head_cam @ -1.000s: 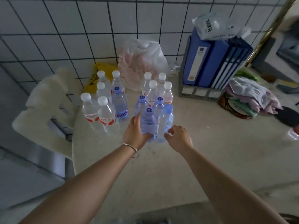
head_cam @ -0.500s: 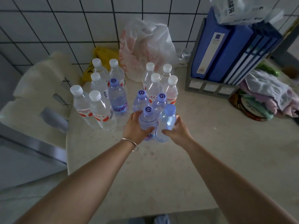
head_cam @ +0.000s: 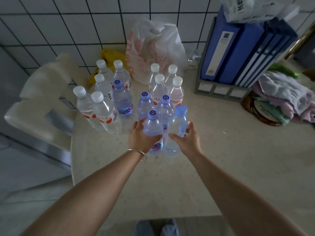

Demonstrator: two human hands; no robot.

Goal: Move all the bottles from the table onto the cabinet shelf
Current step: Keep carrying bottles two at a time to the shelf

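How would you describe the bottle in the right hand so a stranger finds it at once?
On the pale speckled table, find the blue-capped clear plastic bottles nearest the person. The right hand grips the rightmost bottle; only its blue cap is plain, without the white swirl.

Both bare forearms reach forward, converging. The left hand (head_cam: pixel 142 137), a bangle (head_cam: pixel 139 153) on its wrist, curls fingers around something; the right hand (head_cam: pixel 186 139) grips likewise just beside it.

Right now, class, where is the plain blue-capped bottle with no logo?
In the head view, the plain blue-capped bottle stands front-right in the cluster, gripped by the right hand.
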